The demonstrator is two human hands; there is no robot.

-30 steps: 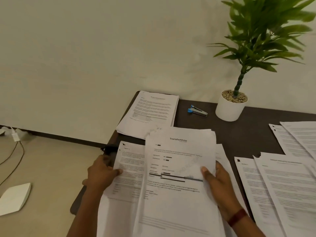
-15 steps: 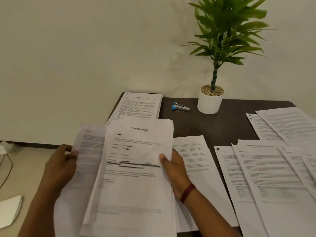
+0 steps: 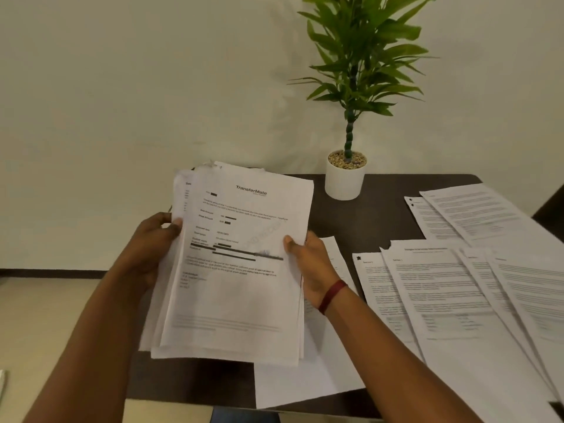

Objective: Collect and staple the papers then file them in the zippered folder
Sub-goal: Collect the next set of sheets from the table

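Paper stack, seemingly held clear of the table, runs lengthwise away from the person, with the left hand and right hand each pinching one long edge. Uncollected sheets lie farther right, nearest the right hand.

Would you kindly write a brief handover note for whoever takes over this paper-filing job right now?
Left hand: grips the left edge of the paper stack.
Right hand: grips its right edge.
The stack is held up over the near left part of the table, edges uneven.
Spread sheets lie on the right; a single sheet lies under the right wrist.
No stapler or folder in view.
Done: some papers collected.
Left: gather the rest, square up, staple, file.
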